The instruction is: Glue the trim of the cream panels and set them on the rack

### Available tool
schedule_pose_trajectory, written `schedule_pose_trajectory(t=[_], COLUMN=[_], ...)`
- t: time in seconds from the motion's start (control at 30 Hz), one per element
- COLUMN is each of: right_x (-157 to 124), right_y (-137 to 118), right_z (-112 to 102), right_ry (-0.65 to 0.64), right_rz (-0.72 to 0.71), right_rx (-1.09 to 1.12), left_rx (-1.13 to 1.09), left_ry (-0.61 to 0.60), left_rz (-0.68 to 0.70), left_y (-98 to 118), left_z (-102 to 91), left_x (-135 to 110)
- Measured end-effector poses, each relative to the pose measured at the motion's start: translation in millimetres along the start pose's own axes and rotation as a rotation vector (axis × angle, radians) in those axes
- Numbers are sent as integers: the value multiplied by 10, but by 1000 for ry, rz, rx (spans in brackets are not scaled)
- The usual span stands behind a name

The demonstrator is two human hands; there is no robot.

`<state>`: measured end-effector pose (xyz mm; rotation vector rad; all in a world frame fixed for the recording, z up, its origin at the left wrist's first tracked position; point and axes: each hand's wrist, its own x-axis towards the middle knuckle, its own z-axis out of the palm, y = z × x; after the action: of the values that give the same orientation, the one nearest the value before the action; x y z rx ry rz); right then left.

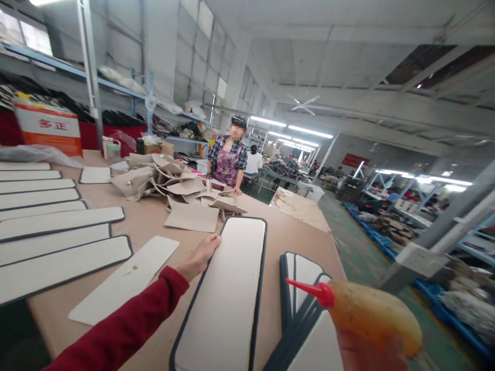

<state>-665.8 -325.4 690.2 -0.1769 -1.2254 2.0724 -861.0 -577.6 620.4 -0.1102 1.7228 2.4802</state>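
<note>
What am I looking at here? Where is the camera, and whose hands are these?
There is no machine here: a person works with bare hands, and one camera worn on their head looks forward and down. The left hand holds the edge of a long pale panel with a dark border. The right hand, blurred, holds an amber bottle with a red nozzle. On the table lie similar panels at left, a stack at right, and a heap of beige pieces farther back. Another person stands beyond.
</note>
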Motion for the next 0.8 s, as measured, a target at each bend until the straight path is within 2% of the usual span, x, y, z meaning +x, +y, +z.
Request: schedule_pose_trajectory(t=[0.17, 0.33, 0.43, 0.6, 0.8], right_x=[460, 709, 703, 582, 350], right_y=[24, 49, 88, 199, 283], right_z=[-10, 62, 75, -59, -172], right_ry=[-79, -91, -121, -162, -355], right_rz=[-135, -214, -215, -164, -220], right_rx=[-45, -62, -81, -139, -138], left_rx=[104, 169, 136, 101, 149], left_ry=[-210, -260, -252, -270, -230], left_rz=[29, -15, -43, -117, -141], left_y=[166, 273, 284, 247, 244], left_z=[60, 126, 140, 122, 94], left_x=[-168, -301, -304, -222, -138])
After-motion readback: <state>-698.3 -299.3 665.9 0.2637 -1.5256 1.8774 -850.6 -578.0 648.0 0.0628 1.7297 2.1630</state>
